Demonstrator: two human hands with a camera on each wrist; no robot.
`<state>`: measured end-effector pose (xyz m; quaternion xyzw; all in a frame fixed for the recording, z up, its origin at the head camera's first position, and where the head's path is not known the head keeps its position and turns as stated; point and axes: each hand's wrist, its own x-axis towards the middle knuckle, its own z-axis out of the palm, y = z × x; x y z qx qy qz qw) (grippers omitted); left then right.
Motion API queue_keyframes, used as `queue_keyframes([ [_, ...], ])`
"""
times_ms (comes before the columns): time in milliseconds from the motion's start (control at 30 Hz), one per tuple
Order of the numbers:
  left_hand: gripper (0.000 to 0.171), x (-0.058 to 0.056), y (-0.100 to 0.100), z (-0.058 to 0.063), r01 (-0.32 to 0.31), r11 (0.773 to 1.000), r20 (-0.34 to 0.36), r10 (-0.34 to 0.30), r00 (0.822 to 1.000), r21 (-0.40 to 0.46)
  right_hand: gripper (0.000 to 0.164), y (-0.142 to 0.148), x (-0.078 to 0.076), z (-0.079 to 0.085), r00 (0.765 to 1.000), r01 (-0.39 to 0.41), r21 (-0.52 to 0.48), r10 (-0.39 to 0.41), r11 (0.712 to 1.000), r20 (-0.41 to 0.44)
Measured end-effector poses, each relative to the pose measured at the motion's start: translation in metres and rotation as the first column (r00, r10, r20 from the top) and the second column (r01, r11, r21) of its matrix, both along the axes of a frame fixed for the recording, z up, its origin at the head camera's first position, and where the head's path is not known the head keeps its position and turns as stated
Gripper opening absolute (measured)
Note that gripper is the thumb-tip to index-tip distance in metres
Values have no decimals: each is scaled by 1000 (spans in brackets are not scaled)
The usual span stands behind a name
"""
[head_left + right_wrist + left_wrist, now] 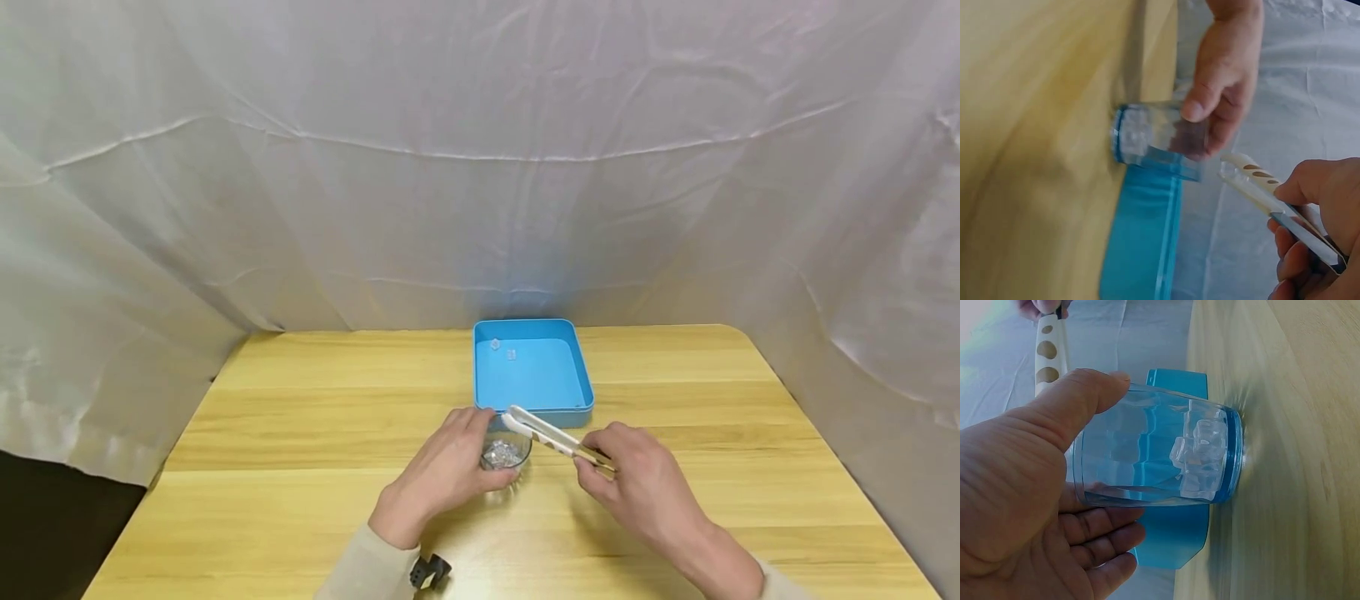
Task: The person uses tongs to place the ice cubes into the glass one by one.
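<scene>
My left hand [450, 467] holds a clear drinking glass [1116, 447] near its rim, thumb on one side and fingers on the other. Upright on the table, the glass has several clear ice-like cubes [1200, 447] at its bottom. In my right hand [645, 483] is a pair of tongs [551, 435] with white, brown-spotted arms, gripped by their metal part. The tong tips are above and beside the glass rim; something clear seems to lie between them in the right wrist view. Behind the glass stands a shallow blue tray [585, 367] holding two clear cubes [511, 354].
The wooden table [315, 417] reaches back to a hanging silvery-grey cloth [420, 217], which also encloses both sides. A black device [430, 572] sits at my left wrist. At the lower left, past the table edge, is a dark area [60, 525].
</scene>
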<state>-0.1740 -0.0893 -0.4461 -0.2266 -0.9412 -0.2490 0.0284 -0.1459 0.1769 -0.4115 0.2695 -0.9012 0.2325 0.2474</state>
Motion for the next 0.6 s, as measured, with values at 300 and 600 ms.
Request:
queue_keyframes([
  [300,77,0,-1,0,4,1000,-2,-4,1000,-19,16,-1,6,-32,991,-84,-30,80,996,-108],
  [600,77,1,0,0,6,1000,-8,-6,1000,-17,17,0,8,-39,991,-83,-70,75,994,-110],
])
